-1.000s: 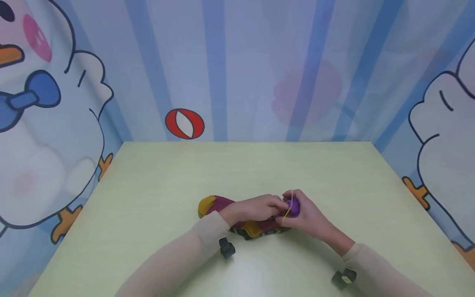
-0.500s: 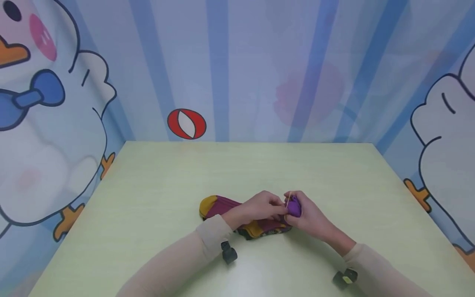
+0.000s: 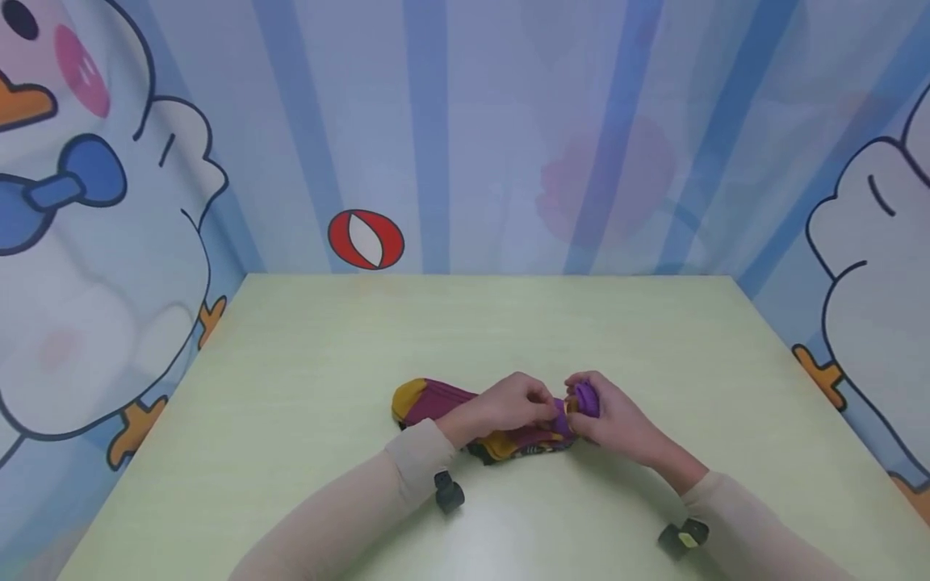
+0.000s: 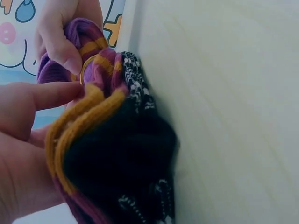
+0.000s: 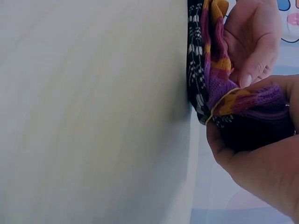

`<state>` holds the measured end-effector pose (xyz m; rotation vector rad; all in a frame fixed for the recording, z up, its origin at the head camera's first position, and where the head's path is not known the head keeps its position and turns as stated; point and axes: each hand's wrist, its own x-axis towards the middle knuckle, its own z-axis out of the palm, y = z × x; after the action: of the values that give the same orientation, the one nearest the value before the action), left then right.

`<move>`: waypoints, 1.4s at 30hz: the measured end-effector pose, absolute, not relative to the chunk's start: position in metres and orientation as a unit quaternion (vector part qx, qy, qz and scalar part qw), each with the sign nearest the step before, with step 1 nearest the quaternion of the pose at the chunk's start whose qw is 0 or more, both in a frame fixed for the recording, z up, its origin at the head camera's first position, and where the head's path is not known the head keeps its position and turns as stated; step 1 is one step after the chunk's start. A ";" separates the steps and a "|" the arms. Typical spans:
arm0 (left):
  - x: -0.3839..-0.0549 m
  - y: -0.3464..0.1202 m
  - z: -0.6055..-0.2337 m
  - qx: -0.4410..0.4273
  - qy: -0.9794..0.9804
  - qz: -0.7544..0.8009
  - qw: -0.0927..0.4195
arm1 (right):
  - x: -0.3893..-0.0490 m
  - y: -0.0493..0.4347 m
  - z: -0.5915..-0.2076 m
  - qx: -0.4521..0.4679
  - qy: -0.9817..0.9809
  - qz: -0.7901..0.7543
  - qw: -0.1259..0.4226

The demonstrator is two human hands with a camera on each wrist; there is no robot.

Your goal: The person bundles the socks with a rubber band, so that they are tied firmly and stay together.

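A bundle of socks (image 3: 439, 397), maroon with mustard toes and heels, lies on the table together with a black-and-white patterned sock (image 4: 135, 79). A thin yellow rubber band (image 5: 223, 101) loops round the bundle near its purple cuff end (image 3: 588, 399). My right hand (image 3: 617, 418) grips that cuff end, its thumb and fingers on either side right at the band. From the left, my left hand (image 3: 508, 405) pinches the socks just beside the band, fingertips close to the right ones. Its palm covers part of the bundle in the head view.
The pale green table (image 3: 327, 339) reaches back to a blue striped backdrop (image 3: 494, 145) with printed cartoon figures. A small black camera (image 3: 449, 492) sits at the left wrist and another camera (image 3: 683, 538) at the right one.
The rubber band, earlier stretched across the right thumb and fingers, now sits round the socks. The right hand has shifted slightly right, and more purple cuff shows between the hands.
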<state>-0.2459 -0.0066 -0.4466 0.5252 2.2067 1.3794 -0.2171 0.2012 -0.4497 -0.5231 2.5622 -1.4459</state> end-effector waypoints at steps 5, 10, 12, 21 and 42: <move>-0.249 -0.007 -0.446 0.197 0.808 0.499 0.243 | -0.222 0.208 -0.448 -0.172 0.842 -0.496 0.122; -0.250 -0.012 -0.448 0.225 0.808 0.489 0.240 | -0.229 0.219 -0.450 -0.178 0.846 -0.484 0.139; -0.249 -0.016 -0.449 0.246 0.810 0.477 0.235 | -0.231 0.223 -0.451 -0.186 0.849 -0.477 0.132; -0.247 -0.050 -0.446 0.275 0.848 0.409 0.197 | -0.237 0.241 -0.454 -0.200 0.865 -0.448 0.106; -0.239 -0.076 -0.450 0.321 0.895 0.263 0.163 | -0.248 0.253 -0.450 -0.277 0.856 -0.411 0.150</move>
<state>-0.2387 -0.0762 -0.4496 0.9158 2.5523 0.7499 -0.2481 0.2532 -0.4498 -0.7945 2.4584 -1.1819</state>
